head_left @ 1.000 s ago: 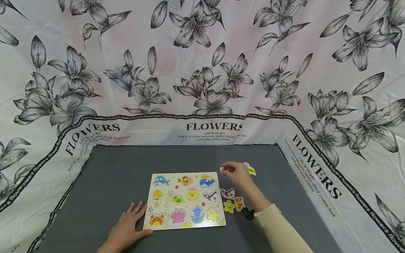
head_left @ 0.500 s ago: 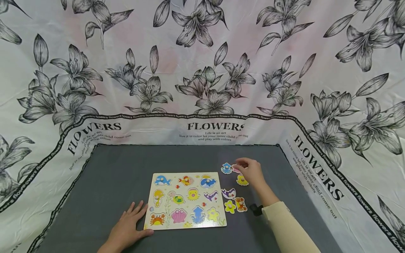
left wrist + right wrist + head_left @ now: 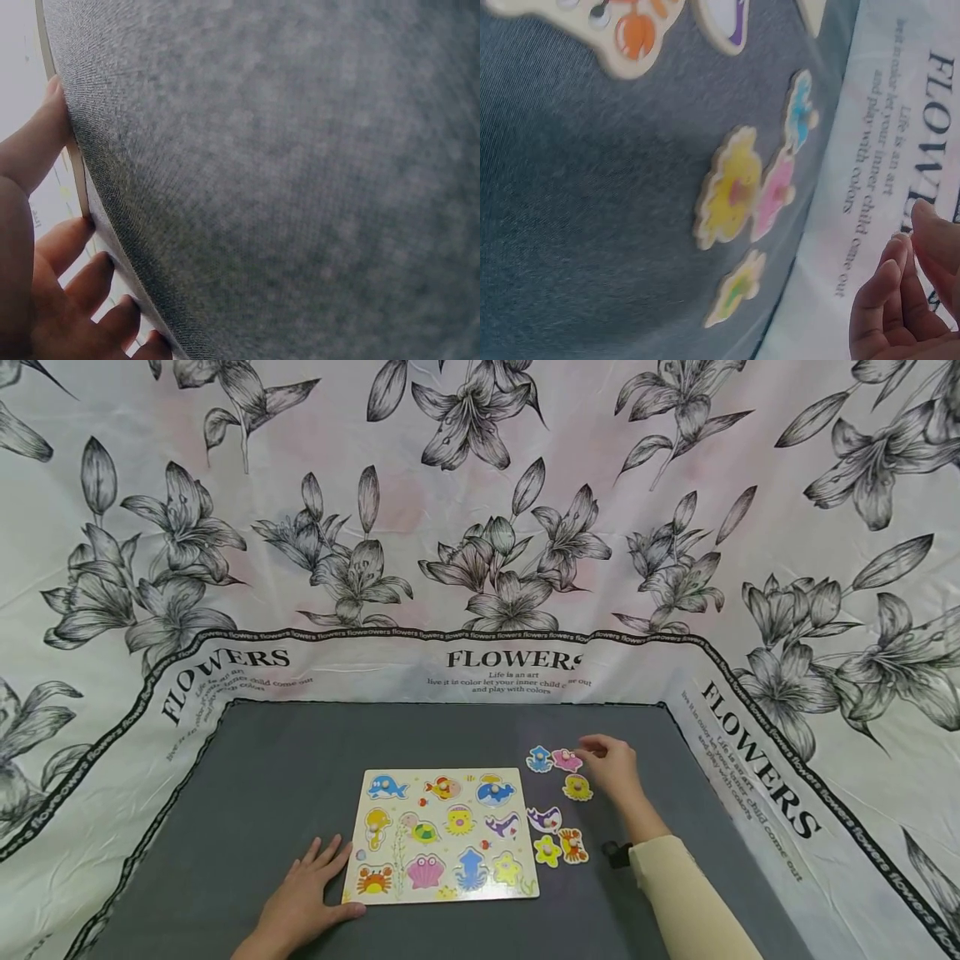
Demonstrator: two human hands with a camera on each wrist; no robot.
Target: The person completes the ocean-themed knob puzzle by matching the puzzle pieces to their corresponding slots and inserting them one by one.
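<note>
A wooden animal puzzle board (image 3: 441, 835) lies on the grey mat (image 3: 285, 760). My left hand (image 3: 303, 900) rests flat on the mat at the board's near left corner, thumb against its edge (image 3: 75, 172). My right hand (image 3: 603, 758) hovers just right of a pink piece (image 3: 567, 760), holding nothing, its fingers (image 3: 889, 296) loosely curled together. A blue piece (image 3: 538, 759) lies left of the pink one and a yellow piece (image 3: 577, 787) just below. In the right wrist view a small yellow-green piece (image 3: 737, 289) lies nearest the fingers.
More loose pieces lie right of the board: a purple whale (image 3: 543, 818), a yellow star (image 3: 547, 850) and an orange crab (image 3: 573, 845). A flower-printed cloth (image 3: 750, 760) rises around the mat on the left, back and right sides.
My right hand has moved to the right, leaving the blue piece and then the pink piece lying on the mat; the yellow piece is now uncovered. The left hand has stayed put.
</note>
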